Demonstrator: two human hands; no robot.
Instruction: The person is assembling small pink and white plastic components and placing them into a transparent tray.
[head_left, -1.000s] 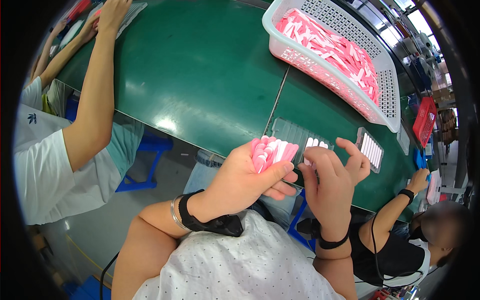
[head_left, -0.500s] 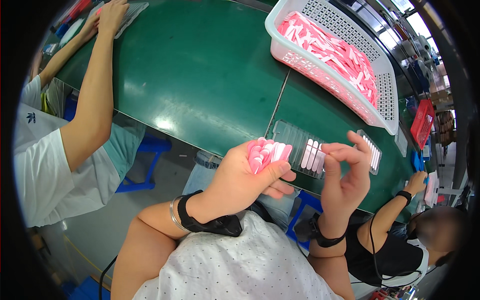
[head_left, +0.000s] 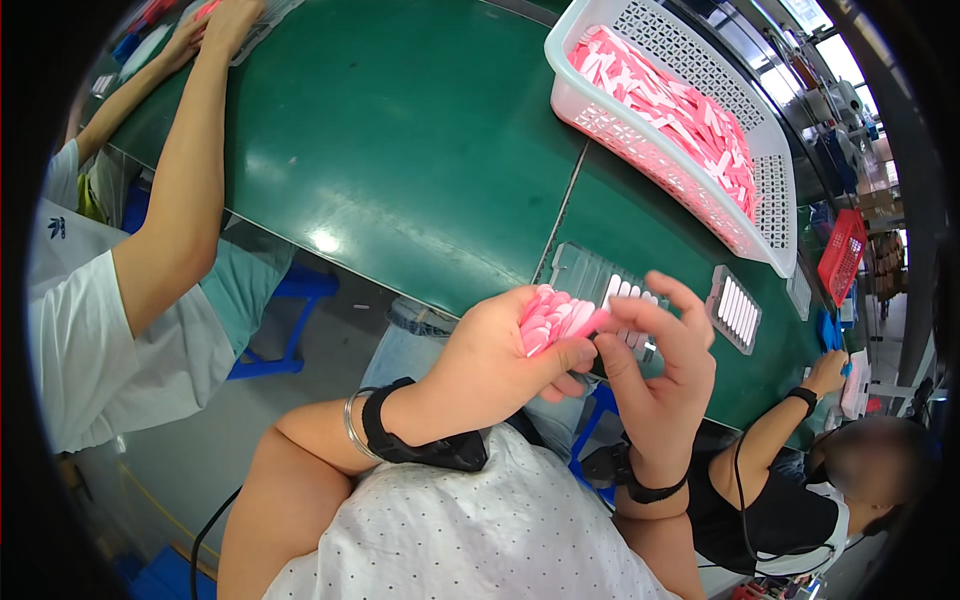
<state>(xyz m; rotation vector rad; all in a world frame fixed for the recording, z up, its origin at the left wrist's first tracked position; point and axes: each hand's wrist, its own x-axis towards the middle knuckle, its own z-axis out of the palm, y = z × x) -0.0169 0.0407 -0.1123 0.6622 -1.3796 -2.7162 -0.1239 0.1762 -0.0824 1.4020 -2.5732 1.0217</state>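
Note:
My left hand (head_left: 500, 345) is closed around a bundle of small pink-and-white nail files (head_left: 548, 320), their rounded ends fanned out above the thumb. One pink file leans out from the bundle toward my right hand (head_left: 655, 355). The right thumb and index finger are parted beside that file's end, the index fingertip at or very near it. Just beyond the hands lies a clear slotted plastic tray (head_left: 572, 266), several white-faced files in its right part. My right fingers hide some of that tray. To its right sits another clear tray (head_left: 735, 310) holding a row of files.
A large white perforated basket (head_left: 640, 140) heaped with pink-and-white files stands at the far right on the green table (head_left: 400, 160). At the left a co-worker's arms (head_left: 190, 150) reach over the table. Another person (head_left: 770, 480) sits at the right, near a red basket (head_left: 843, 257).
My right hand has come left from above the slotted tray to the bundle. My left hand has shifted slightly right, and one file now sticks out from the bundle.

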